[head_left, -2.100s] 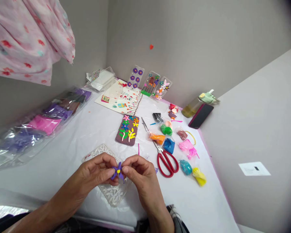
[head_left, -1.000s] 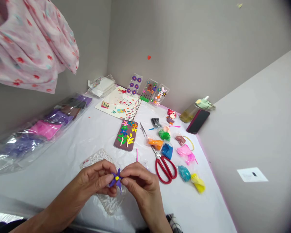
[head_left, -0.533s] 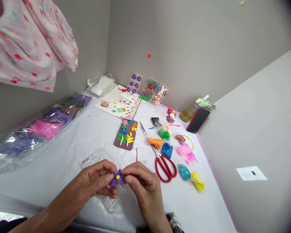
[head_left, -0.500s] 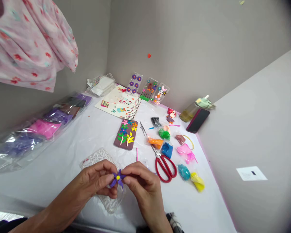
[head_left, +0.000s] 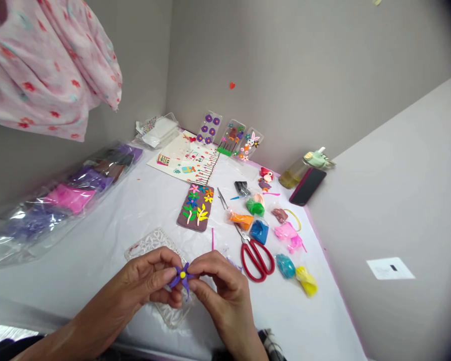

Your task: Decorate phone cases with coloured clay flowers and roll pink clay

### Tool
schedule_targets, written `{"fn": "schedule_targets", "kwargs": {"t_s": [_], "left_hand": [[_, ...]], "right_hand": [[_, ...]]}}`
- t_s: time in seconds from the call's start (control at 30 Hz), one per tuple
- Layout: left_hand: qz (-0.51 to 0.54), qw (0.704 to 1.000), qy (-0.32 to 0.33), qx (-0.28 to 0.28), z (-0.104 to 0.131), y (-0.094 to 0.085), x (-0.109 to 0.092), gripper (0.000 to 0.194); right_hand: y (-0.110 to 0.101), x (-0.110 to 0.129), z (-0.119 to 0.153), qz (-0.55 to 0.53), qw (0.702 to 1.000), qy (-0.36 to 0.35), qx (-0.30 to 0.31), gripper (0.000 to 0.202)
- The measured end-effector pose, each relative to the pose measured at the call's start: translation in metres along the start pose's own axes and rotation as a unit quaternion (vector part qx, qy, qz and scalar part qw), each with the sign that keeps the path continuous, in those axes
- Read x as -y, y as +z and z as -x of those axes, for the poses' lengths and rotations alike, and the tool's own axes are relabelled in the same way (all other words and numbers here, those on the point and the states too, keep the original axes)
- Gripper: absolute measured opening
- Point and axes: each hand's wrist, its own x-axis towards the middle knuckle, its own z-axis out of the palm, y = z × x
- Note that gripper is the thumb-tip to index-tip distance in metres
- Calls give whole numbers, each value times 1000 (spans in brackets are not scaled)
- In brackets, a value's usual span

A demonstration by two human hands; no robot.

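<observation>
A purple clay flower (head_left: pixel 182 276) with a yellow centre is pinched between both hands, above the near part of the table. My left hand (head_left: pixel 150 279) is closed on its left petals, thumb on top. From the other side, my right hand (head_left: pixel 220 288) grips a petal between thumb and fingers. Below the hands lies a clear phone case (head_left: pixel 155 241) with a white lacy pattern, partly hidden by them. Just beyond is a brown clay-covered case (head_left: pixel 183 220) decorated with colourful flowers and leaves.
Red-handled scissors (head_left: pixel 257 260) lie right of my hands, among several bagged clay lumps such as a yellow one (head_left: pixel 306 281). Tweezers (head_left: pixel 222 199) and an open notebook (head_left: pixel 173 159) lie farther back. A phone (head_left: pixel 307 187) leans against a bottle (head_left: pixel 293 173). Bagged clay (head_left: pixel 71 198) lines the left.
The flower's lower petal now hangs longer and more pointed beside my right thumb. Both hands stay in nearly the same place, still holding the flower.
</observation>
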Motion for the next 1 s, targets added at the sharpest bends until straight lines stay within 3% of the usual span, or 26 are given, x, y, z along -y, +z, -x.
{"fn": "schedule_targets", "kwargs": {"t_s": [0.6,1.0], "left_hand": [[-30,999,13,10,1,-3,3,38],[-86,995,40,17,0,-9,8,33]], "right_hand": [[0,0,1,3,1000,-9,-14,16],[-1,1,1,-14,999,45,-6,6]]}}
